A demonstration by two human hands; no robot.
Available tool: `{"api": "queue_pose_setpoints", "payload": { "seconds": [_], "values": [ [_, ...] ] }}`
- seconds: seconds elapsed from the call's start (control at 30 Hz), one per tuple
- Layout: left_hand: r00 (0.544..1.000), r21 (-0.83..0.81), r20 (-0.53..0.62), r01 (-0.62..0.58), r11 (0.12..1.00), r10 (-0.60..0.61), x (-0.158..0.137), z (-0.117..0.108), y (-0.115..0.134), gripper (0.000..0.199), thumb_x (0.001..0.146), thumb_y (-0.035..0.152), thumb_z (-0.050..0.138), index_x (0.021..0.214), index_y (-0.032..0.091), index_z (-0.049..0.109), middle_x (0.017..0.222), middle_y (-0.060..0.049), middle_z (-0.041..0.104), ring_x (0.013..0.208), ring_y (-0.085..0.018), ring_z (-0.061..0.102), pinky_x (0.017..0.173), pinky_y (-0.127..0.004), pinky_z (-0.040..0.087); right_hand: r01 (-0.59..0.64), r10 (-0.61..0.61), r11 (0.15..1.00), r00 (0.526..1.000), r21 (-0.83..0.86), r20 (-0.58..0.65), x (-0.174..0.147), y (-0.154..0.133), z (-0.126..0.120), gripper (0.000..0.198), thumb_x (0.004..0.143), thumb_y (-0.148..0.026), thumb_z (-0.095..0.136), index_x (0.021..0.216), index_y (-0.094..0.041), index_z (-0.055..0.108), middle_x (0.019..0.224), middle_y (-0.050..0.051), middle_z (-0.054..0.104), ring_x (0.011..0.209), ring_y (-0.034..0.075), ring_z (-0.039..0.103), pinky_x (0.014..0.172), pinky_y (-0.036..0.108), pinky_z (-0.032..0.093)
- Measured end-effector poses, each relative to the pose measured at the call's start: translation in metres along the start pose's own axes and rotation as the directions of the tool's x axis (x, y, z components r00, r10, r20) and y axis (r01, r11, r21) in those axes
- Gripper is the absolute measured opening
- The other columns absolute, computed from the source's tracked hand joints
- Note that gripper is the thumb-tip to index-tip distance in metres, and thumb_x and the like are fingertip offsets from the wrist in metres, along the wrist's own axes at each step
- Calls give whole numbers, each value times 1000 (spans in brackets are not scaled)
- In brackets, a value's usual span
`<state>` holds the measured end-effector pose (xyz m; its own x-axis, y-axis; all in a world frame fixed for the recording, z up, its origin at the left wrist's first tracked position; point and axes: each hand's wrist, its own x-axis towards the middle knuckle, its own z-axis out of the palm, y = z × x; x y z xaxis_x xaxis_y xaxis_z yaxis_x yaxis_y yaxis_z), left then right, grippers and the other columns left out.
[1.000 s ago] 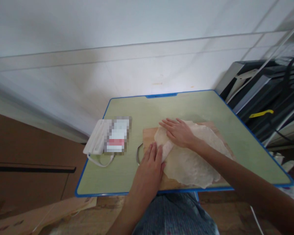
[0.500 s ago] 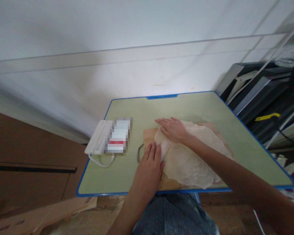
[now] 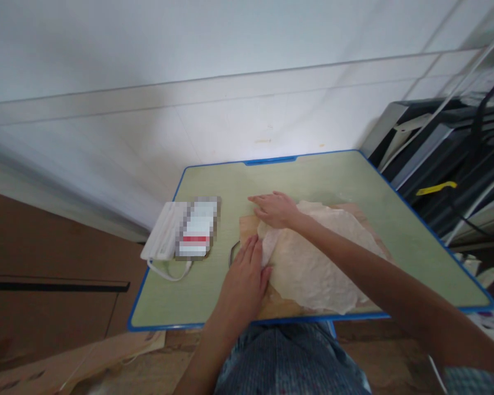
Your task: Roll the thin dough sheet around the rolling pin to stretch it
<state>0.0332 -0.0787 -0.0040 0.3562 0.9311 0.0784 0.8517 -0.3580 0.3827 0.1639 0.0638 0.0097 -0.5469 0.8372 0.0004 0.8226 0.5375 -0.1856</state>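
Observation:
A wide, thin sheet of dough (image 3: 313, 269) lies over a wooden cutting board (image 3: 249, 224), its left edge turned over into a narrow strip. My left hand (image 3: 245, 271) rests on the near part of that strip with the fingers laid out flat. Across the far left corner of the dough, my right hand (image 3: 276, 209) is stretched out, palm down, fingers pointing left. What lies under either palm is hidden. A curved metal handle (image 3: 231, 253) sticks out from the board's left side, partly behind my left hand.
The board sits on a light green table (image 3: 313, 173) with a blue rim. At its left are a white power bank (image 3: 158, 236) with a looped cable (image 3: 167, 272) and a blurred-out phone (image 3: 200, 227). Dark flat panels (image 3: 436, 148) lean at the right.
My right hand has slid a little to the left and away from me over the dough's corner. My left hand has shifted slightly left. The view has moved a little.

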Motion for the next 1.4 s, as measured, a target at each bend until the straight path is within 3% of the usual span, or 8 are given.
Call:
{"api": "queue_pose_setpoints", "payload": {
  "seconds": [0.33, 0.7, 1.03, 1.3, 1.4],
  "values": [
    [999, 115, 49, -17, 993, 11, -5, 6, 16, 52, 86, 14, 46, 135, 6, 31, 142, -21, 38, 133, -33, 32, 104, -48, 37, -14, 13, 1000, 1000, -24, -24, -40, 12, 1, 44, 91, -27, 29, 130, -19, 48, 131, 6, 55, 118, 17, 52, 102, 37, 32],
    [1000, -12, 1, 23, 1000, -23, -2, -1, -1, 50, 85, 16, 47, 132, 8, 34, 139, -20, 42, 132, -28, 36, 106, -48, 34, 8, -8, 999, 1000, -32, -9, 9, -7, -1, 44, 92, -33, 31, 129, -20, 48, 128, 9, 58, 113, 21, 56, 98, 39, 36],
    [999, 103, 34, -14, 995, 11, -7, 5, 14, 50, 88, 15, 43, 137, 9, 31, 141, -20, 40, 133, -32, 32, 103, -49, 38, -34, 33, 999, 998, -22, -49, -38, 6, 0, 44, 93, -31, 29, 133, -18, 44, 132, 7, 55, 118, 17, 51, 101, 33, 33],
    [1000, -28, 7, 13, 1000, -12, -4, -3, -1, 52, 84, 11, 44, 134, 9, 32, 137, -18, 45, 131, -26, 38, 105, -47, 36, -45, 44, 999, 999, -10, -9, 7, -12, -2, 49, 92, -40, 32, 135, -19, 41, 129, 9, 57, 111, 23, 57, 91, 37, 42],
    [999, -15, 11, 34, 999, -34, -4, -5, 0, 52, 83, 11, 45, 134, 9, 32, 137, -19, 45, 130, -26, 39, 105, -46, 37, -55, 55, 998, 998, -7, -7, 11, -14, -2, 48, 92, -41, 32, 134, -20, 43, 127, 10, 58, 110, 23, 58, 90, 37, 42]
  ]
}}
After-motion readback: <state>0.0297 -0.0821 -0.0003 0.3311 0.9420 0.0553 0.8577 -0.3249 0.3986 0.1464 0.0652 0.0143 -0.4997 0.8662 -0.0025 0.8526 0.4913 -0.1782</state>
